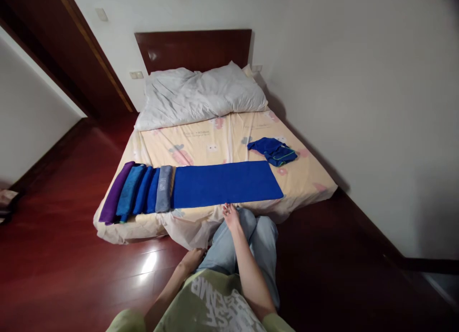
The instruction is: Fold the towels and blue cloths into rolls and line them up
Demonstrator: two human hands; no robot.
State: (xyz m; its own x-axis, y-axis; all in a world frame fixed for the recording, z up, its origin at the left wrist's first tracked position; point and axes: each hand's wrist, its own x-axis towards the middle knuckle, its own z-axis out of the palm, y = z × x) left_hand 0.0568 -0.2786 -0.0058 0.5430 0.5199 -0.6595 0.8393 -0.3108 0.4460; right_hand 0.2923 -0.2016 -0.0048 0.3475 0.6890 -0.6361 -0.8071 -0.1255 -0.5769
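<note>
A blue towel [227, 181] lies flat on the bed, its long near edge close to me. My right hand [231, 216] is just below that edge, over my knee, palm partly up and fingers loosely bent apart; it holds nothing that I can see. Low beside my left thigh rests my left hand [192, 260], its fingers dim and mostly hidden. Left of the flat towel, several folded towels stand in a row: a grey one [164, 188], blue ones [142, 189], a teal one [130, 189] and a purple one [117, 192]. A crumpled blue cloth [274, 151] with green trim lies at the right.
The bed [222, 138] has a pale patterned sheet that hangs over its near edge. White bedding [202, 95] is heaped by the dark wooden headboard [197, 50]. A wall [358, 107] runs along the right, and dark red floor [71, 236] surrounds the bed's near end.
</note>
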